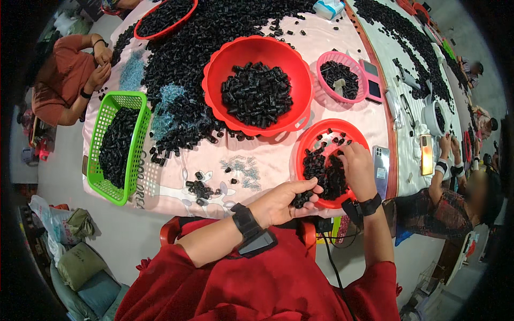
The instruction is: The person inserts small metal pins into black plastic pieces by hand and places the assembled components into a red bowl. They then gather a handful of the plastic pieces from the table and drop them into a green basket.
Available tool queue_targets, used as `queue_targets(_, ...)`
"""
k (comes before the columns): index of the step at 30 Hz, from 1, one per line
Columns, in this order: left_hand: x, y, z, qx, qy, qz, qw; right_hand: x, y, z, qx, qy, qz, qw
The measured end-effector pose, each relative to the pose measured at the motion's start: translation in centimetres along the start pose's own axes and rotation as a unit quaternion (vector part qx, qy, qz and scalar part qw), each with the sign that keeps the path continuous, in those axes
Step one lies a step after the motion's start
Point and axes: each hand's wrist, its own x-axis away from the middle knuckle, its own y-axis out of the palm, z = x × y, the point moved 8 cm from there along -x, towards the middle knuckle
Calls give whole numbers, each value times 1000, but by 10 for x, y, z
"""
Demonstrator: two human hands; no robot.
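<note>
My left hand (286, 201) is cupped at the near edge of a red plastic bowl (303, 140), with several small black plastic pieces (302, 199) gathered in its fingers. Over the right side of that bowl is my right hand (357, 167), fingers bent down and drawn together at the black pieces (333, 176) inside. What its fingertips pinch, if anything, is hidden. To the left, a small cluster of black pieces (200, 191) lies on the pink cloth beside a scatter of tiny clear parts (243, 171).
A large red basin (214, 91) and a pink basket (323, 67) hold black parts beyond my hands. A green basket (140, 142) stands left, near a big black heap (182, 59). A phone (380, 163) lies right. Other people sit at left (67, 80) and right (433, 211).
</note>
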Motion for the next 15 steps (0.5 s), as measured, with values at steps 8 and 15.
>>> queue_targets(8, 2, 9, 6, 50, 33, -25, 998, 20, -31, -22, -344, 153, -59, 924)
queue_targets(15, -3, 2, -2, 26, 0, -21, 999, 34, -24, -25, -170, 84, -3, 982)
